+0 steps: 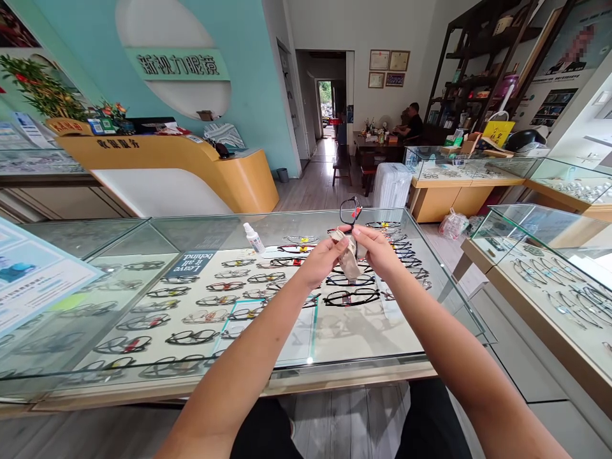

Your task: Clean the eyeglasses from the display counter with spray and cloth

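Note:
Above the glass counter, both my hands meet around one pair of eyeglasses (349, 211). The frame stands on end, with one dark-rimmed lens sticking up and a small red patch on it. My left hand (321, 260) is closed on a beige cloth (350, 260), which is bunched against the lower part of the glasses and hangs down. My right hand (378, 250) pinches the glasses from the right side. The fingers and cloth hide the lower lens and most of the temples. A white spray bottle (254, 238) stands on the counter to the left.
The glass display counter (291, 366) holds rows of eyeglasses beneath its top. A printed sign (38, 274) juts in at the left. Another display case (540, 280) is at the right. Farther back are a reception desk (172, 172), a suitcase (392, 185) and a seated person (410, 124).

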The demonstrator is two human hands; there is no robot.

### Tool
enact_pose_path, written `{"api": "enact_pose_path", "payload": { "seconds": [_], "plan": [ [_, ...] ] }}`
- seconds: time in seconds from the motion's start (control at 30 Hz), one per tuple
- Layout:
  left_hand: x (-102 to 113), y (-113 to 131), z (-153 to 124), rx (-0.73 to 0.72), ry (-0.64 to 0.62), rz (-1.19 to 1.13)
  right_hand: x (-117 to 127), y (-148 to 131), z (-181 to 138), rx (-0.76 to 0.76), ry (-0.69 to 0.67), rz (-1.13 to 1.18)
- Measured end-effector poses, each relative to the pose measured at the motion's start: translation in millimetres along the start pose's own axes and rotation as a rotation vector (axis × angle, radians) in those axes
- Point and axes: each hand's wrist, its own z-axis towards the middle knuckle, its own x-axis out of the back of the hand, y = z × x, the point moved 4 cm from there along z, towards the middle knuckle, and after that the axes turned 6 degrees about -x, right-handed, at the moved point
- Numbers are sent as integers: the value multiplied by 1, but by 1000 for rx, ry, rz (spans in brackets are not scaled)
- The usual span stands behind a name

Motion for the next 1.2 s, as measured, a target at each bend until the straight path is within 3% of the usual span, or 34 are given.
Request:
{"api": "enact_pose_path", "payload": {
  "seconds": [0.27,0.6,0.73,1.0,1.1,1.2],
  "plan": [
    [-2,2,0,-121,66,97,-2,5,1,-13,-36,11],
    [-11,23,-10,-372,270,268,-19,-8,-7,256,36,-228],
    [-11,23,-8,-357,224,344,-18,-3,-6,197,79,-133],
    [-13,25,-4,-185,-131,300,-8,-5,-4,28,101,116],
    [-18,28,-7,-221,-102,319,-13,-3,-4,-1,108,161],
    [-20,27,-9,-297,54,346,-24,2,-5,2,104,178]
  ]
}}
